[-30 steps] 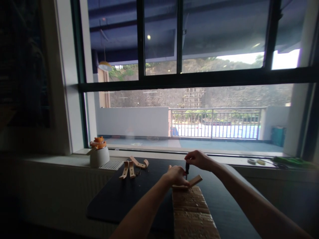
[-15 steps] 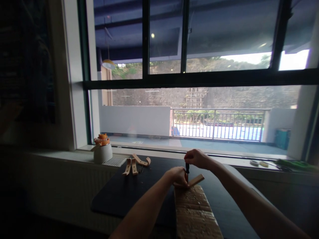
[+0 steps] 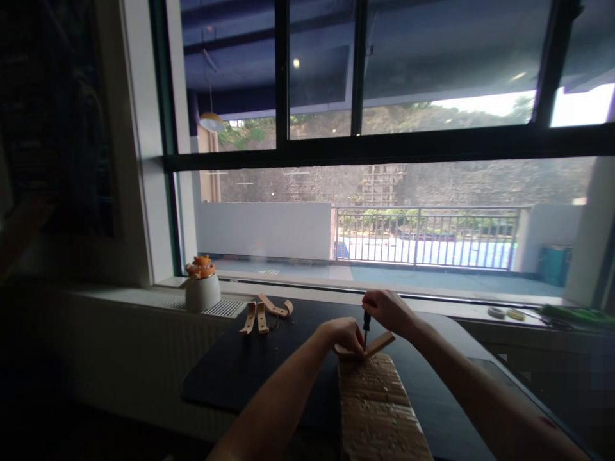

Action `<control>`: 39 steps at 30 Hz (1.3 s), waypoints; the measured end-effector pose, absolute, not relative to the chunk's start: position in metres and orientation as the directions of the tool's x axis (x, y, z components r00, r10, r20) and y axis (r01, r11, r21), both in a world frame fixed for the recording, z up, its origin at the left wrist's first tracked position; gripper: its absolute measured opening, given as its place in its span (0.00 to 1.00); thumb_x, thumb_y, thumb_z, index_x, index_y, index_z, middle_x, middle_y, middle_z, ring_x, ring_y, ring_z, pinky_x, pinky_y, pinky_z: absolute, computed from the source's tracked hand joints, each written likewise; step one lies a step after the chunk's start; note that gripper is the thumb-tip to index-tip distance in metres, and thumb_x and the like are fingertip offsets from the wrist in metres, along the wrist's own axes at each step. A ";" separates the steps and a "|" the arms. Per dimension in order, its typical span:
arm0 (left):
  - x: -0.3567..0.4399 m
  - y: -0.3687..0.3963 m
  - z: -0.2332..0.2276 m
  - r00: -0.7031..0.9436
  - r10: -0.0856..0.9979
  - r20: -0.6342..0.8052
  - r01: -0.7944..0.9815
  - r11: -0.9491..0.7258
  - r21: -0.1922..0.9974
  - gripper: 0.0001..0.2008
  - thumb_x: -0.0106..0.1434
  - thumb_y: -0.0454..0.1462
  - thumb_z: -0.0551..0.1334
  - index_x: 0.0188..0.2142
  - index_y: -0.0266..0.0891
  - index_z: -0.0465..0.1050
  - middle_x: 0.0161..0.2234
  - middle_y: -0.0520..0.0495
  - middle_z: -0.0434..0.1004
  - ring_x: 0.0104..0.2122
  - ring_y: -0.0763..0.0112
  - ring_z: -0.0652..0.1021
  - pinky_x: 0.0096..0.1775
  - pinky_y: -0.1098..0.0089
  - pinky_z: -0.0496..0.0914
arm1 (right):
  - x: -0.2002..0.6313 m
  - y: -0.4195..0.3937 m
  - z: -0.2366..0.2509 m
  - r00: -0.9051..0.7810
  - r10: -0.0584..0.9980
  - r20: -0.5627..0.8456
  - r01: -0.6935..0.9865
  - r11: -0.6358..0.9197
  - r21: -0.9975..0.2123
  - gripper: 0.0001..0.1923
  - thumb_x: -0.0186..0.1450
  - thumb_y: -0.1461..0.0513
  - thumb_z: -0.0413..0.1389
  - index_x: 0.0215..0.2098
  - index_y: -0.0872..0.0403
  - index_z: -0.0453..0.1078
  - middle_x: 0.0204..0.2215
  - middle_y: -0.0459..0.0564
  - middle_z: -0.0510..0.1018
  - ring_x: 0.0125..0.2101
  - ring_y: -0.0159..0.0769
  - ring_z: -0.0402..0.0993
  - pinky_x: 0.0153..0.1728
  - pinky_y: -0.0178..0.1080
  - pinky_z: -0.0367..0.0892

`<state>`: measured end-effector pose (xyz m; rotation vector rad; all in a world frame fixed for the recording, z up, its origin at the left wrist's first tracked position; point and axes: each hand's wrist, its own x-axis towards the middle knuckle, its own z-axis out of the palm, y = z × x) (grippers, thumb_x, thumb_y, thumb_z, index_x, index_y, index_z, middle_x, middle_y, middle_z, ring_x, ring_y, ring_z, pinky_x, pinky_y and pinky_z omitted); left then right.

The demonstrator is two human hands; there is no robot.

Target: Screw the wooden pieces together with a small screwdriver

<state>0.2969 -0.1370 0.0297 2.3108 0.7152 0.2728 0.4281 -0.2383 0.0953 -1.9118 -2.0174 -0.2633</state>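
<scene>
My left hand (image 3: 342, 335) presses a tan leather strap (image 3: 379, 344) down at the far end of a pale cardboard block (image 3: 377, 410). My right hand (image 3: 388, 309) is closed around the top of a thin dark-handled tool (image 3: 366, 325). The tool stands upright with its tip on the strap, right beside my left fingers. Both forearms reach in from the bottom of the view. The block lies on a dark mat (image 3: 259, 371) on the table.
Three more tan straps (image 3: 263, 314) lie at the mat's far left edge. A white pot with an orange top (image 3: 202, 285) stands on the window sill, beside a vent grille. Rings of tape (image 3: 504, 314) and a green object (image 3: 576, 314) lie on the sill at right. A large window fills the background.
Both hands stay on the strap and the tool. My right hand has dipped slightly toward the strap. The view has shifted a little to the left.
</scene>
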 end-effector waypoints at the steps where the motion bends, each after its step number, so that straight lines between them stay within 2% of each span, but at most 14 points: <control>1: 0.291 -0.136 0.031 0.814 0.579 0.031 0.395 -0.592 0.703 0.16 0.31 0.37 0.75 0.24 0.40 0.80 0.22 0.53 0.76 0.28 0.63 0.76 0.35 0.68 0.68 | 0.427 -0.240 0.095 -0.035 0.923 0.382 0.992 0.078 -0.099 0.11 0.68 0.57 0.55 0.44 0.55 0.71 0.41 0.50 0.76 0.37 0.36 0.74 0.38 0.43 0.72; 3: 0.274 -0.137 0.031 0.769 0.625 0.133 0.322 -0.558 0.765 0.29 0.34 0.40 0.76 0.40 0.39 0.80 0.35 0.47 0.79 0.38 0.58 0.77 0.41 0.66 0.69 | 0.426 -0.243 0.092 -0.041 0.913 0.406 0.991 0.088 -0.097 0.11 0.68 0.57 0.55 0.43 0.55 0.71 0.40 0.49 0.76 0.36 0.35 0.75 0.38 0.43 0.72; 5: 0.257 -0.140 0.023 0.695 0.681 0.229 0.232 -0.515 0.825 0.39 0.45 0.45 0.72 0.56 0.37 0.69 0.48 0.40 0.74 0.47 0.56 0.74 0.46 0.65 0.68 | 0.426 -0.245 0.090 -0.042 0.900 0.434 0.990 0.096 -0.102 0.11 0.68 0.57 0.55 0.43 0.56 0.71 0.39 0.49 0.77 0.36 0.35 0.75 0.38 0.43 0.72; 8: 0.242 -0.149 -0.001 0.584 0.763 0.278 0.118 -0.419 0.900 0.41 0.53 0.46 0.69 0.62 0.33 0.58 0.51 0.34 0.70 0.51 0.55 0.71 0.48 0.64 0.68 | 0.425 -0.246 0.085 -0.037 0.878 0.477 0.986 0.109 -0.124 0.11 0.68 0.57 0.54 0.42 0.56 0.71 0.38 0.49 0.77 0.36 0.35 0.75 0.39 0.44 0.71; 12: 0.251 -0.164 -0.040 0.525 0.811 0.258 -0.017 -0.294 0.956 0.39 0.53 0.39 0.69 0.61 0.33 0.57 0.46 0.36 0.73 0.45 0.60 0.75 0.43 0.67 0.71 | 0.426 -0.248 0.079 -0.027 0.849 0.528 0.977 0.135 -0.168 0.11 0.68 0.57 0.54 0.43 0.55 0.71 0.37 0.48 0.77 0.35 0.35 0.75 0.38 0.44 0.71; 16: 0.261 -0.173 -0.056 0.510 0.821 0.258 -0.104 -0.238 0.966 0.33 0.49 0.36 0.71 0.54 0.37 0.64 0.41 0.43 0.76 0.37 0.67 0.77 0.42 0.68 0.71 | 0.428 -0.250 0.073 -0.027 0.826 0.563 0.962 0.175 -0.210 0.10 0.68 0.58 0.55 0.43 0.56 0.71 0.38 0.48 0.77 0.35 0.34 0.75 0.38 0.43 0.72; 20: 0.258 -0.175 -0.055 0.487 0.832 0.268 -0.131 -0.233 0.963 0.28 0.46 0.35 0.72 0.47 0.38 0.69 0.38 0.48 0.76 0.37 0.68 0.76 0.44 0.67 0.70 | 0.429 -0.248 0.070 -0.026 0.811 0.584 0.946 0.209 -0.248 0.10 0.68 0.58 0.55 0.44 0.56 0.71 0.39 0.48 0.78 0.36 0.35 0.75 0.39 0.44 0.72; 28: 0.256 -0.177 -0.053 0.466 0.835 0.293 -0.119 -0.270 0.956 0.21 0.47 0.33 0.70 0.41 0.37 0.69 0.37 0.48 0.76 0.37 0.68 0.76 0.45 0.68 0.69 | 0.431 -0.245 0.065 0.003 0.800 0.600 0.931 0.217 -0.294 0.11 0.68 0.56 0.55 0.42 0.56 0.72 0.36 0.47 0.77 0.34 0.34 0.75 0.38 0.43 0.71; 39: 0.255 -0.176 -0.054 0.472 0.816 0.333 -0.096 -0.327 0.940 0.16 0.50 0.31 0.66 0.39 0.36 0.67 0.36 0.47 0.75 0.36 0.69 0.74 0.43 0.69 0.68 | 0.428 -0.241 0.065 0.027 0.801 0.598 0.933 0.195 -0.303 0.13 0.68 0.55 0.54 0.43 0.56 0.71 0.35 0.47 0.77 0.33 0.34 0.74 0.37 0.43 0.71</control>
